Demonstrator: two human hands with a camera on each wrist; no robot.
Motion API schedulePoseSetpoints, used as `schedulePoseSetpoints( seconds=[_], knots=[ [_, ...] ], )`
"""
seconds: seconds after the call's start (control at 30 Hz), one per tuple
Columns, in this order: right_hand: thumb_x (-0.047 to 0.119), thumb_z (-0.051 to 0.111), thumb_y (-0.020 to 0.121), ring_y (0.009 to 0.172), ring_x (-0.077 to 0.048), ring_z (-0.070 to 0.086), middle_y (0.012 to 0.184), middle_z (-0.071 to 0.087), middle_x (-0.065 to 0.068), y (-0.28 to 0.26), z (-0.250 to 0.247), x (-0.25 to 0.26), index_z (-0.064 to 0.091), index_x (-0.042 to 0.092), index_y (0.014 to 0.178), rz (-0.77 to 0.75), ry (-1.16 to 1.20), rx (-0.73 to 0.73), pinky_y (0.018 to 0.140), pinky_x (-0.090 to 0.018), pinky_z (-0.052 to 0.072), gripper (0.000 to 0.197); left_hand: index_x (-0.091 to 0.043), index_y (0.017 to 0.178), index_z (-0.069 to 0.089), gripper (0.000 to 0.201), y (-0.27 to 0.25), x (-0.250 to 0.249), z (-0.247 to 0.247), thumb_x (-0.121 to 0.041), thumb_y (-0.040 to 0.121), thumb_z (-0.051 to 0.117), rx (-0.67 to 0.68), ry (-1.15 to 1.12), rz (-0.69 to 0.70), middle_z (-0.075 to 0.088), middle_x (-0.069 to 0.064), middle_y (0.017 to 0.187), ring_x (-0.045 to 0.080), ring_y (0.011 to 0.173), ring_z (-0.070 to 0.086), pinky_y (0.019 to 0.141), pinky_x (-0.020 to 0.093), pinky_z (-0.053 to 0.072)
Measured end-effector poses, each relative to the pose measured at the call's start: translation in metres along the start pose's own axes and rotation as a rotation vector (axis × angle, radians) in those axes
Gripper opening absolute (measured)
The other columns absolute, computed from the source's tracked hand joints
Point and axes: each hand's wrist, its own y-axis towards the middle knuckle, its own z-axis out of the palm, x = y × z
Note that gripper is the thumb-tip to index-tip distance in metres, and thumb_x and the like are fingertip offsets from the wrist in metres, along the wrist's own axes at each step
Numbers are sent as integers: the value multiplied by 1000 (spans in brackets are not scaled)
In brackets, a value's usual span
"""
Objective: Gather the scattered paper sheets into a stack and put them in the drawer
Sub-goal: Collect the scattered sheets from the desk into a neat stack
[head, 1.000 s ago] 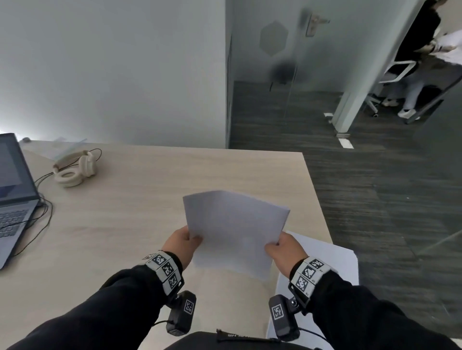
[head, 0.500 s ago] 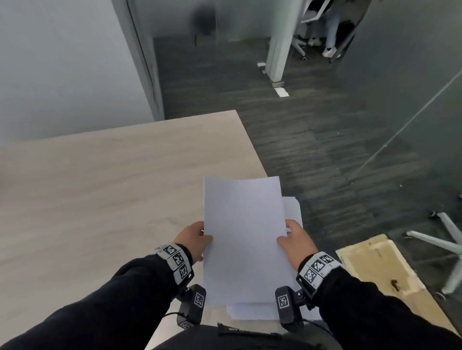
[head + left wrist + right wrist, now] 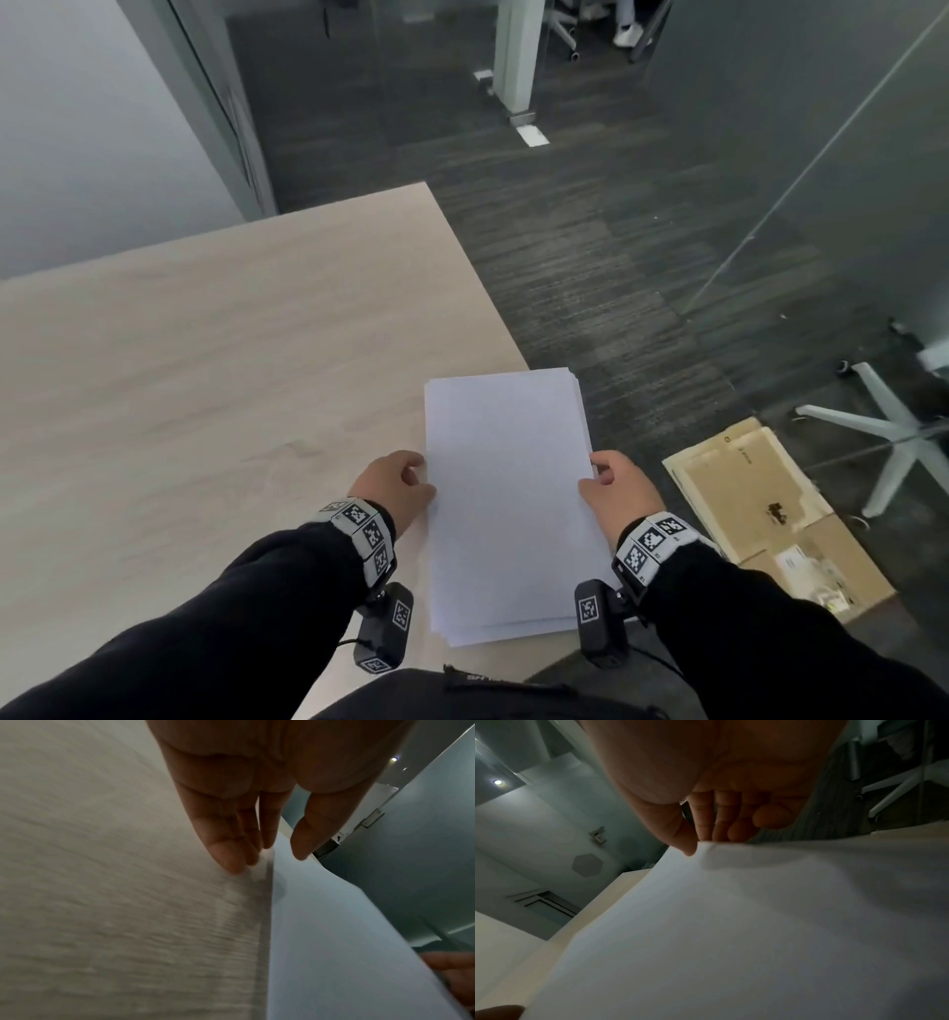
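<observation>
White paper stack (image 3: 506, 493) between hands

- White paper stack (image 3: 506, 493) on a pale wood-grain desk (image 3: 205, 370).
- Black sleeves (image 3: 246, 611); black-and-white checkered wristbands (image 3: 367, 534).
- Dark grey striped carpet (image 3: 590, 246); tan cardboard (image 3: 760, 493).

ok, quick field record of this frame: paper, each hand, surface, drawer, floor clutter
paper: white stack lying at the desk's right edge, sheets roughly squared, lower ones peeking out at the near end
left hand: at the stack's left edge, fingers straight
right hand: thumb on top of the right edge, fingers beneath
surface: light wood desk
drawer: not in view
floor clutter: flattened cardboard, chair base
</observation>
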Motion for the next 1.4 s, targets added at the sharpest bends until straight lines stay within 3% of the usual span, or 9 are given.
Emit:
schedulePoseSetpoints(
  seconds=[0.07, 0.2, 0.33, 0.43, 0.6, 0.73, 0.93, 1.2, 1.4],
  knots=[
    [27, 61, 83, 82, -14, 56, 102, 56, -1, 4, -2, -5, 58, 22, 119, 23, -27, -52, 72, -29, 44, 36, -20, 122, 60, 39, 2, -1, 0, -21, 84, 68, -63, 45, 41, 57, -2, 114, 14, 90, 60, 76, 27, 46],
    [44, 60, 82, 115, -25, 56, 132, 54, -4, 17, -4, -16, 55, 21, 132, 172, 41, 34, 100, -35, 43, 55, -27, 93, 62, 18, 1, -7, 9, -14, 81, 66, -42, -45, 67, 60, -2, 116, 13, 96, 59, 78, 26, 43],
    [41, 57, 90, 104, -28, 62, 112, 68, -10, 25, -5, -18, 67, 13, 99, 248, 172, 210, 100, -40, 45, 31, -26, 82, 62, 18, -4, -13, 25, -9, 78, 62, 46, -61, 96, 41, -19, 131, 11, 107, 56, 90, 28, 43],
    [27, 62, 88, 98, -29, 65, 103, 69, -11, 25, -7, -24, 66, 6, 106, 272, 267, 197, 95, -40, 49, 28, -26, 81, 65, 22, -4, -15, 33, -6, 76, 60, 132, -72, 118, 31, -23, 144, 10, 112, 56, 93, 27, 42],
    [7, 52, 86, 76, -16, 64, 84, 69, 3, 5, -19, -13, 67, 17, 98, 83, 253, 49, 62, -25, 47, 22, -28, 90, 66, 27, 0, -18, 33, -5, 80, 58, 162, -121, 121, 42, -18, 142, 13, 104, 59, 85, 25, 44],
    [10, 46, 88, 85, -16, 65, 93, 69, 8, -9, -24, 19, 62, 29, 102, -90, 196, 85, 74, -30, 52, 29, -30, 119, 58, 40, -3, -10, 18, -13, 83, 63, 72, -174, 65, 59, -7, 126, 15, 97, 62, 87, 29, 48],
    [6, 52, 90, 85, -20, 73, 94, 76, 6, -29, -8, 72, 68, 35, 97, -202, 362, 241, 80, -40, 58, 34, -20, 148, 32, 95, -14, 23, -31, -26, 64, 77, -18, -595, -108, 50, -1, 137, 22, 113, 54, 97, 43, 44],
    [-6, 49, 92, 86, -23, 72, 101, 75, -6, -73, 78, 176, 64, 20, 109, -341, 456, 515, 72, -35, 56, 35, -5, 110, 65, 48, -68, 87, -137, 4, 63, 70, -72, -1111, -81, 75, 12, 99, 28, 83, 73, 67, 36, 60],
    [4, 51, 89, 90, -6, 69, 97, 73, 12, -126, 156, 261, 61, 28, 107, -549, 280, 529, 73, -21, 50, 32, -6, 95, 70, 34, -106, 159, -224, -6, 62, 78, -438, -1010, 35, 76, 12, 93, 28, 85, 71, 83, 40, 55]
  ],
)
